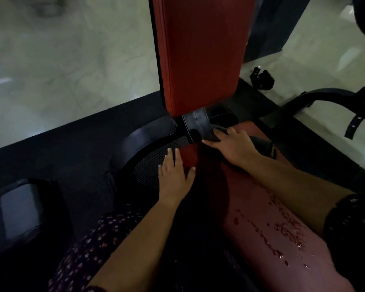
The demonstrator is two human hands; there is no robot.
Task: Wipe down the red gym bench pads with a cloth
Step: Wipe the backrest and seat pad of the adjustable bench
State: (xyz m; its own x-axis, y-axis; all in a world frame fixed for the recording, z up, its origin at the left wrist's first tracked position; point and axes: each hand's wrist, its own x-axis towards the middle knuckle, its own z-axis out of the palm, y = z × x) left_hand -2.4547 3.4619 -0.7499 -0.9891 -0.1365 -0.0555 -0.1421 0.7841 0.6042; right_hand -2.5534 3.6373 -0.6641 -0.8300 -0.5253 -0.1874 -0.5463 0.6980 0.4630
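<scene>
bare forearms (135, 239); dark garment (86, 245) with small pink flowers; dark patterned right sleeve (350, 218)

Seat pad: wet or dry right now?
Wet. Droplets glisten across the near part of the seat pad, while the right hand presses the dark cloth at its far end.

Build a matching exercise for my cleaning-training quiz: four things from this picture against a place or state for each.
Things:
1 back pad
2 seat pad
3 cloth
4 left hand

States:
A under the right hand
B speckled with droplets
C standing upright
D flat at the seat pad's left edge

Pairs: 1-C, 2-B, 3-A, 4-D
</scene>
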